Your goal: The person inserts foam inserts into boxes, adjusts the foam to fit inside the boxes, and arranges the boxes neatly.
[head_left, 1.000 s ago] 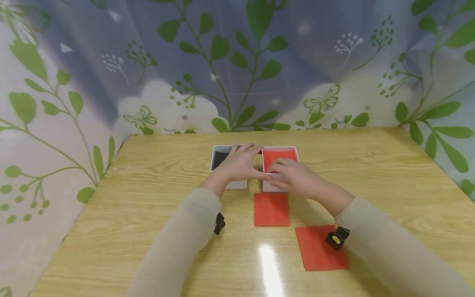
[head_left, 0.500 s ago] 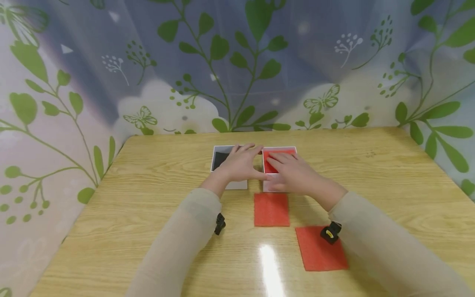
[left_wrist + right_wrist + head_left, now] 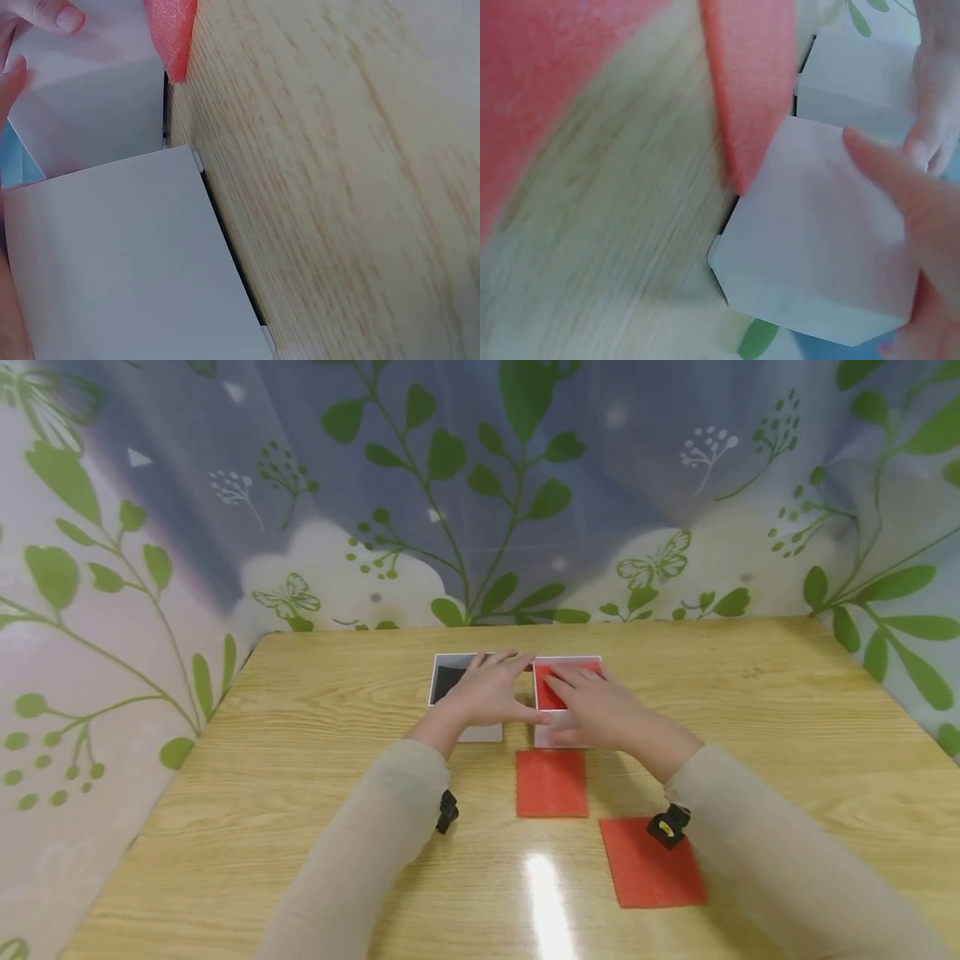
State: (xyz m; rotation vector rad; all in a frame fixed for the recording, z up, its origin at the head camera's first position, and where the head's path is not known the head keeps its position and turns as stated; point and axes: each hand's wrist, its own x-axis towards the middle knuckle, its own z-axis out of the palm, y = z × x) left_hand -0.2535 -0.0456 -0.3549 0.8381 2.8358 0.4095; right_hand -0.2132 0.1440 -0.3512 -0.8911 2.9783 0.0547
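Note:
Two small white open-topped boxes stand side by side. The left box holds a black sheet; a red sheet lies inside the right box. My left hand spreads over the left box's right part, its thumb and index finger reaching the right box's left corners. Over the right box my right hand lays fairly straight fingers on the red sheet. Its thumb touches the outer front wall, as the right wrist view shows on the right box. The fingertips' undersides are hidden.
A red felt-like square lies just in front of the right box. Another red square lies nearer and to the right, partly under the right wrist camera. The wooden table meets a leaf-patterned curtain at the back.
My right hand has shifted slightly left and forward, its fingers going from bent at the near rim to stretched over the red sheet. The left hand holds its place.

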